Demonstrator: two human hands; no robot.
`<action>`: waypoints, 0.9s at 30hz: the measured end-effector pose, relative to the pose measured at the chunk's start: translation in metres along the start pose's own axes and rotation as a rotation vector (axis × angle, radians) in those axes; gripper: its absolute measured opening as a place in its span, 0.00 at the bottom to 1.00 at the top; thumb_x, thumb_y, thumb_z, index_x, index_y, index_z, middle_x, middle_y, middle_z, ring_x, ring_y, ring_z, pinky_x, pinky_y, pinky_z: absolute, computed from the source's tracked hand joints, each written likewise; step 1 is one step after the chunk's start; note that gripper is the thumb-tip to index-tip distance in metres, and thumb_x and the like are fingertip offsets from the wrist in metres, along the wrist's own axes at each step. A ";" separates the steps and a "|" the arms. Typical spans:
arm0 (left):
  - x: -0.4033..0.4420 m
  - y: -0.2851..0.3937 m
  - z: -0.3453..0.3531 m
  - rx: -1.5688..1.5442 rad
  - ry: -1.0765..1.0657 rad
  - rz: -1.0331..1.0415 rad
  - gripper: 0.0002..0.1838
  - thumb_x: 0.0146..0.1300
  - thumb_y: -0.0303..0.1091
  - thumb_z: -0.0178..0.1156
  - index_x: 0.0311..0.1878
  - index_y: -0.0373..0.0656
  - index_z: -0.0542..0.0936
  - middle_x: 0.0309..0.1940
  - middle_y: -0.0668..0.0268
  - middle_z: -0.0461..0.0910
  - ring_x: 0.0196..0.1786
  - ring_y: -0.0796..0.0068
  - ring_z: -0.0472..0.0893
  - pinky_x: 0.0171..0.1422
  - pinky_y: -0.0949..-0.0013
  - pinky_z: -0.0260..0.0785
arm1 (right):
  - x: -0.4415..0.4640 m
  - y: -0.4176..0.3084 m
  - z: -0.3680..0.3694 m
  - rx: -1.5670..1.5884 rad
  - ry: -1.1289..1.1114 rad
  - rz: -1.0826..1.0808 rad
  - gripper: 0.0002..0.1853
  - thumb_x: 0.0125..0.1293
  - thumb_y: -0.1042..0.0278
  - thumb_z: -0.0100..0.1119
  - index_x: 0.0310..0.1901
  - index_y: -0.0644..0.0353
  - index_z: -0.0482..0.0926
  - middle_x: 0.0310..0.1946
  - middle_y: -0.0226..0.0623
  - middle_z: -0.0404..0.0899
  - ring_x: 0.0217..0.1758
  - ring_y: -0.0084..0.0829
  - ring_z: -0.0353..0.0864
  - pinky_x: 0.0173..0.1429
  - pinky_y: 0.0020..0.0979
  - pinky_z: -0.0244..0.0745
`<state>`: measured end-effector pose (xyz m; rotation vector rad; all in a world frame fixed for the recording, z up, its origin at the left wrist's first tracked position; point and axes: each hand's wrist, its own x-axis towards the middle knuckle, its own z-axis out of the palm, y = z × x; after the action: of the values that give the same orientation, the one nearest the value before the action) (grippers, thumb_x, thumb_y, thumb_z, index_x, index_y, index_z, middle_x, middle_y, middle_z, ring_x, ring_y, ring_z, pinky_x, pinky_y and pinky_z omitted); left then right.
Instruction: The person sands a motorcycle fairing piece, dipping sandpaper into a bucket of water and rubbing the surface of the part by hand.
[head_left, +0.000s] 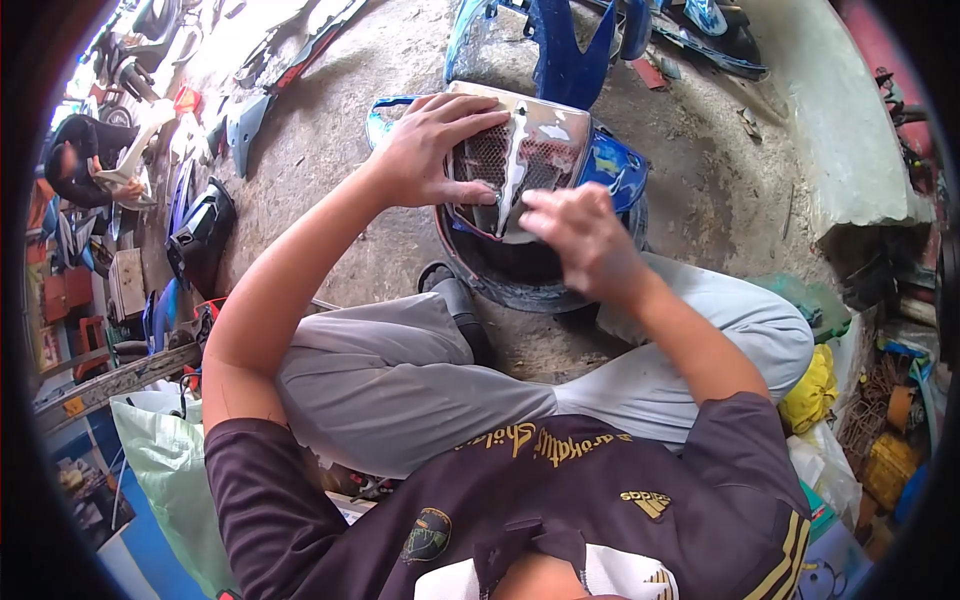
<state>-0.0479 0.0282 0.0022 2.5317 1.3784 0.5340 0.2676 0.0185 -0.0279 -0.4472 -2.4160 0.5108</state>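
Note:
A panel with mesh areas and a white strip down its middle (515,160) lies on a black round tub or tyre (520,290) in front of my crossed legs. My left hand (435,150) rests on the panel's left side, fingers spread over its upper part and the thumb on the lower mesh. Near the panel's lower right edge is my right hand (588,240), its fingers bent and blurred by motion; whether they hold anything is hidden. A blue glossy part (615,172) sticks out to the right beneath the panel.
Blue plastic parts (575,55) lie beyond the panel. A black part (203,232) and other pieces lie at the left. A green-white bag (165,470) is at the lower left, a yellow bag (808,392) at the right. A concrete ledge (835,130) stands at the upper right.

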 end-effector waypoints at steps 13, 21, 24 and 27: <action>0.002 -0.004 0.000 -0.012 -0.009 -0.012 0.53 0.57 0.76 0.71 0.79 0.51 0.78 0.78 0.57 0.77 0.79 0.51 0.75 0.87 0.44 0.56 | -0.001 0.053 -0.007 -0.042 0.160 0.248 0.21 0.62 0.90 0.54 0.54 0.63 0.84 0.58 0.48 0.87 0.63 0.51 0.86 0.71 0.45 0.80; 0.008 -0.007 -0.004 -0.047 -0.229 -0.228 0.57 0.59 0.79 0.64 0.85 0.52 0.70 0.86 0.52 0.67 0.88 0.46 0.64 0.90 0.30 0.44 | -0.025 0.076 -0.013 -0.054 0.212 0.397 0.16 0.61 0.88 0.59 0.50 0.66 0.84 0.50 0.52 0.86 0.58 0.54 0.86 0.69 0.49 0.81; 0.013 0.005 -0.001 0.012 -0.262 -0.284 0.56 0.65 0.78 0.61 0.88 0.51 0.65 0.87 0.51 0.64 0.90 0.46 0.59 0.91 0.23 0.37 | -0.009 0.021 -0.012 -0.009 0.183 0.177 0.17 0.63 0.88 0.56 0.51 0.65 0.85 0.52 0.52 0.87 0.58 0.54 0.86 0.68 0.49 0.81; 0.014 0.010 0.004 0.017 -0.227 -0.299 0.56 0.68 0.81 0.58 0.87 0.48 0.66 0.87 0.48 0.63 0.90 0.45 0.58 0.91 0.24 0.37 | -0.018 0.045 -0.014 -0.017 0.178 0.212 0.17 0.62 0.88 0.56 0.51 0.64 0.85 0.51 0.51 0.87 0.59 0.54 0.86 0.68 0.49 0.81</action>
<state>-0.0319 0.0342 0.0045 2.2540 1.6340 0.1736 0.2984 0.0537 -0.0472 -0.7304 -2.2163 0.5179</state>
